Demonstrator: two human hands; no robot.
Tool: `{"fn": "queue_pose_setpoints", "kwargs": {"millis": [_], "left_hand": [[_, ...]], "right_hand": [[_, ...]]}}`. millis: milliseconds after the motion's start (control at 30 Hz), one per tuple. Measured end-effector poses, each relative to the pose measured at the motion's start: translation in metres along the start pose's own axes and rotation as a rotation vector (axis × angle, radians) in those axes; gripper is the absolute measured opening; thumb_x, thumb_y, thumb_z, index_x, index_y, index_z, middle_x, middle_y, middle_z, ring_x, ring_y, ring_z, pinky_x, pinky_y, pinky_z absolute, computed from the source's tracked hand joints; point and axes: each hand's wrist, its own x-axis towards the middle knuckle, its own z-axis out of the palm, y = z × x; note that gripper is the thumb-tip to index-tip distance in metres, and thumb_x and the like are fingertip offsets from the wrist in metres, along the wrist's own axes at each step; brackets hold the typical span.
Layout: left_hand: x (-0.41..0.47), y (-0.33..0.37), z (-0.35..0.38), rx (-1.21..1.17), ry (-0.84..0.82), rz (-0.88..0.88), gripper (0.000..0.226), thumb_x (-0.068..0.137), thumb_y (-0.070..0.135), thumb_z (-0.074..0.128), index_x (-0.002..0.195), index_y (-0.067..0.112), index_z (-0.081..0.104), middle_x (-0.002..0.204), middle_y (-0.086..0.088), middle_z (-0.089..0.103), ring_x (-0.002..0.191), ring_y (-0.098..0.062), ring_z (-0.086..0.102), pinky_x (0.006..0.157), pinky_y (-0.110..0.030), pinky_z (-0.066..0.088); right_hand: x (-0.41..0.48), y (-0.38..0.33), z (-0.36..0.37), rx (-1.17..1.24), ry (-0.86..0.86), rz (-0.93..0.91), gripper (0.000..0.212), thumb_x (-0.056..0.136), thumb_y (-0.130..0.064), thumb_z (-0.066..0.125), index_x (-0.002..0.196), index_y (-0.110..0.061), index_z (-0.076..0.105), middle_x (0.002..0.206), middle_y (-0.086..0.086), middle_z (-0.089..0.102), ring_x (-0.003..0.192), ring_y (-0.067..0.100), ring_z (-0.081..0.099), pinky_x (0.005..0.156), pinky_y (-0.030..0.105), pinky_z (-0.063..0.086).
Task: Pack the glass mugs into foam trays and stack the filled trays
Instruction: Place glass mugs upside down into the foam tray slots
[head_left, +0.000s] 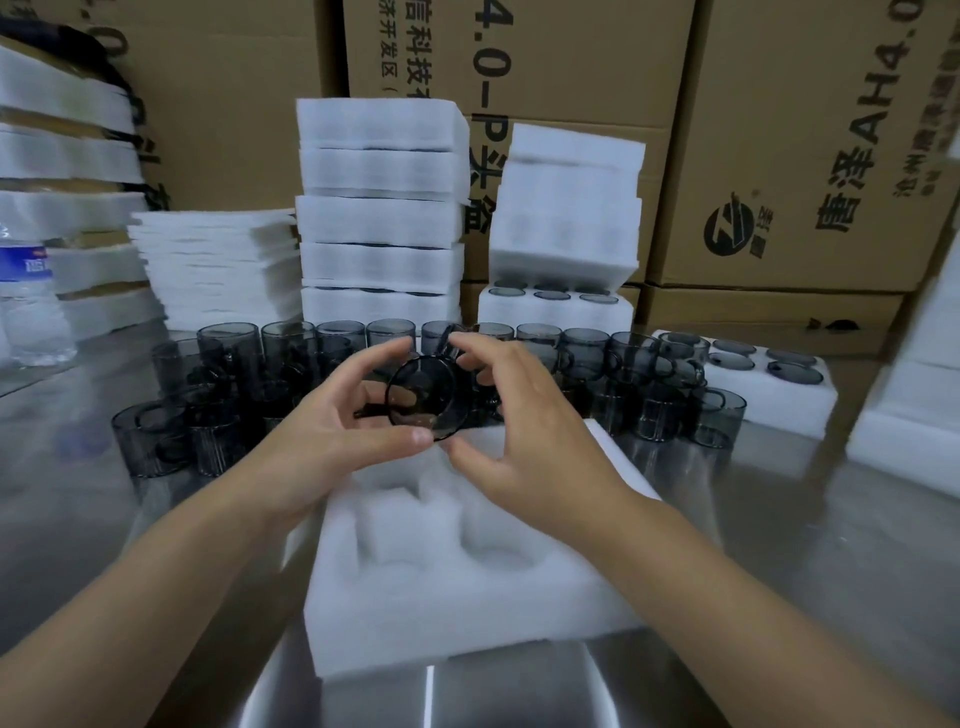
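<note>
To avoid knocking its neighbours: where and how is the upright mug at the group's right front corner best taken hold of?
Probably by its wall just under the rim, coming from above and from the right. This corner mug stands upright, mouth up; its right and near sides face bare table, while other mugs crowd its left and back.

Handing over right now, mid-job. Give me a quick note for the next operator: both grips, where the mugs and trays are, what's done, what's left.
Left grip holds one mug, tipped on its side, above the front tray.
Right grip is curled close beside it; contact unclear.
Done: filled trays stacked at the back, one more filled tray at right.
Left: front tray's visible pockets are empty; many loose mugs wait on the table.
</note>
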Motion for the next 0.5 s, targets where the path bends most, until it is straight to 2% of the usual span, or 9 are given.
{"fn": "queue_pose_setpoints", "kwargs": {"millis": [100,233,300,400,500], "left_hand": [[-0.0005,0.0016,0.0023,0.014,-0.008,0.004,0.078,0.047,0.03,0.086,0.119,0.047,0.06,0.107,-0.007,0.065,0.096,-0.023,0.069,0.077,-0.024,0.053],[-0.0021,0.0027,0.0017,0.005,-0.007,-0.015,0.075,0.049,0.029,0.085,0.119,0.044,0.061,0.104,-0.003,0.067,0.097,-0.023,0.069,0.08,-0.026,0.055],[-0.0033,0.0028,0.0016,-0.022,0.005,-0.023,0.071,0.055,0.023,0.085,0.12,0.039,0.062,0.101,0.001,0.07,0.098,-0.021,0.069,0.077,-0.024,0.055],[-0.0043,0.0039,0.0037,-0.067,0.031,-0.04,0.061,0.068,0.02,0.075,0.126,0.029,0.058,0.107,-0.006,0.07,0.099,-0.021,0.069,0.073,-0.021,0.055],[-0.0047,0.0052,0.0044,-0.122,0.071,-0.065,0.059,0.071,0.021,0.08,0.126,0.025,0.057,0.109,-0.011,0.069,0.095,-0.026,0.07,0.07,-0.021,0.055]], "right_hand": [[-0.0006,0.0002,-0.0008,-0.005,-0.04,-0.005,0.068,0.082,-0.024,0.068,0.141,-0.029,0.033,0.127,-0.011,0.043,0.116,0.007,0.042,0.095,0.021,0.037],[0.001,0.0002,-0.0011,-0.04,-0.027,-0.01,0.066,0.082,-0.025,0.07,0.139,-0.026,0.037,0.129,-0.008,0.043,0.119,0.011,0.041,0.098,0.025,0.038],[0.0018,0.0001,-0.0008,-0.063,0.012,-0.004,0.066,0.08,-0.026,0.072,0.138,-0.023,0.041,0.126,-0.005,0.043,0.118,0.011,0.04,0.098,0.02,0.034],[0.0021,-0.0002,-0.001,-0.068,0.044,0.023,0.068,0.079,-0.031,0.073,0.138,-0.023,0.042,0.122,-0.006,0.041,0.116,0.007,0.038,0.094,0.012,0.028],[0.0017,-0.0001,-0.0007,-0.083,0.019,0.029,0.076,0.08,-0.039,0.071,0.144,-0.022,0.036,0.124,-0.006,0.039,0.117,0.006,0.036,0.095,0.011,0.027]]}}
